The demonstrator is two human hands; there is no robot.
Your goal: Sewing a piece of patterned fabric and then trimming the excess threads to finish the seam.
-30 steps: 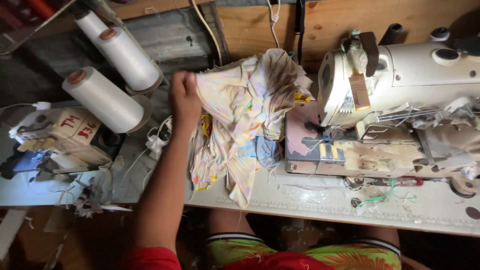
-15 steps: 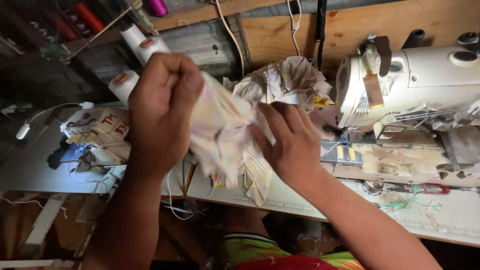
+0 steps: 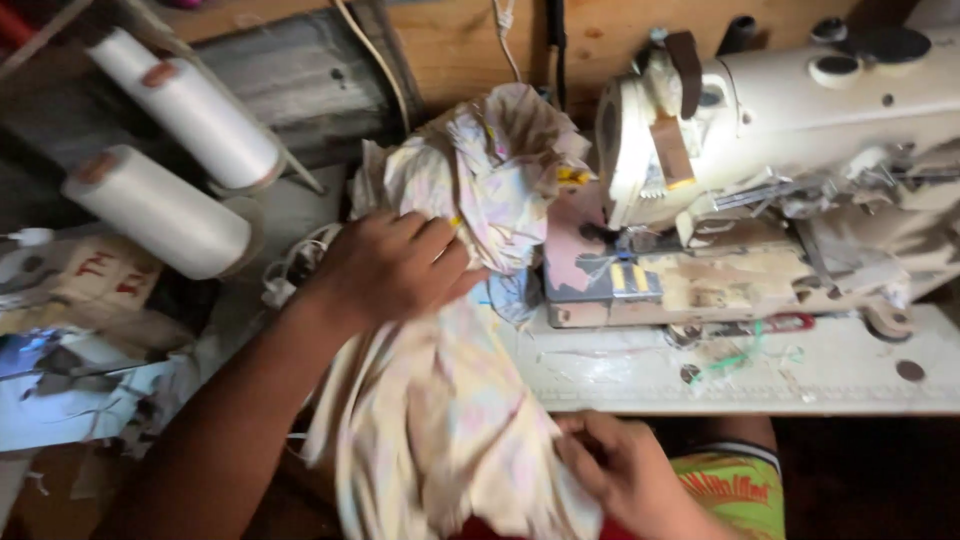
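A bunched piece of pale printed fabric [image 3: 455, 420] hangs from the table edge down over my lap. My left hand [image 3: 395, 268] presses on its upper part at the table edge, fingers closed over the cloth. My right hand [image 3: 625, 470] grips the lower part near my lap. A heap of the same pale cloth [image 3: 490, 160] lies on the table just beyond my left hand, against the head of the cream sewing machine [image 3: 780, 110].
Two big white thread cones [image 3: 190, 110] [image 3: 155, 212] lie at the left. Paper scraps and clutter [image 3: 90, 330] cover the table's left end. The white table top [image 3: 800, 370] runs under the machine, with thread bits on it. A wooden wall stands behind.
Both hands held the cloth up in front of the camera; now they have come down, the left onto the table edge, the right toward my lap.
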